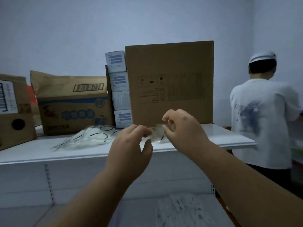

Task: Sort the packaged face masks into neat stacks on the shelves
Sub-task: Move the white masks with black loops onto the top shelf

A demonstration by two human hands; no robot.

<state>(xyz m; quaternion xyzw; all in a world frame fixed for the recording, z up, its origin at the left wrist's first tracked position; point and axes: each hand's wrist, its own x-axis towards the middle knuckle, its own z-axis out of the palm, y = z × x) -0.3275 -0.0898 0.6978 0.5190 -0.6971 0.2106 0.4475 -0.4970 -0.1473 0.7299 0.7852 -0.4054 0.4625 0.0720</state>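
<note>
Head view, hands: I see my left hand (pixel 129 141) and right hand (pixel 182 128) both at the front edge of the upper shelf (pixel 229 136); each set of fingers is curled and pinching one clear mask packet (pixel 156 136) between them, left on its near corner, right on its far side; I judge the two-sided hold is for squaring it before it joins a stack
Head view, task thing: that packet lies low over the shelf, right in front of the tall brown carton (pixel 170 82); whether it touches the shelf I cannot tell
Head view, loose pile (pixel 88 138): more packaged masks lie fanned out to the left, overlapping and not yet neat; too blurred to count
Head view, count: three cardboard cartons stand along the back; four small white boxes (pixel 118 89) stacked in one column between two of them
Head view, lower shelf (pixel 139 210): blurred flat items lie there; unreadable
Head view, right edge: one person in a white shirt (pixel 262 120), back turned
</note>
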